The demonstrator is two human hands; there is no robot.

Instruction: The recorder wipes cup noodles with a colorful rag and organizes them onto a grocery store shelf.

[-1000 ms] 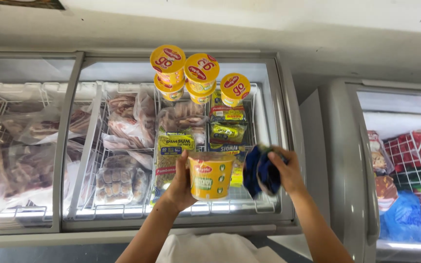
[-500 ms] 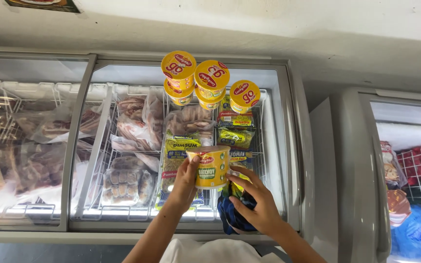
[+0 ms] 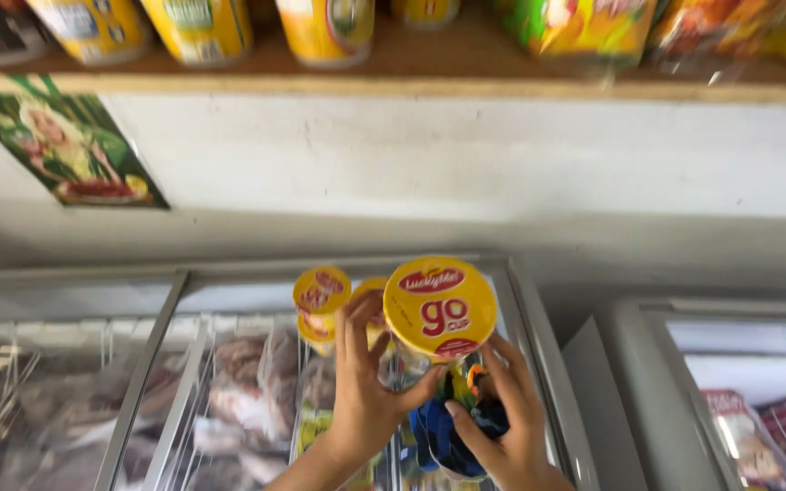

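We have both hands on one yellow noodle cup (image 3: 438, 307), lid facing the camera. Left hand (image 3: 367, 382) wraps the cup's left side, fingers curled around the wall, thumb under the lid rim. Right hand (image 3: 502, 427) sits below and right of the cup, fingers clenched around a dark blue cloth (image 3: 443, 436) and touching the cup's lower side. So the cup is gripped by the left and steadied from beneath by the right; left is the nearer, load-bearing one.

Cup's long axis runs roughly toward the camera, tilted a bit up, base pointing down at the chest freezer (image 3: 229, 300). It's held above the freezer's glass lid (image 3: 238, 391), right-hand end.

More yellow cups (image 3: 320, 300) stand on the glass just left of and behind the held one, partly hidden by the left fingers.

Overhead, a wooden shelf (image 3: 466, 82) carries more cups and packets, well apart from the hands, straight above. Second freezer (image 3: 730, 382) at right.
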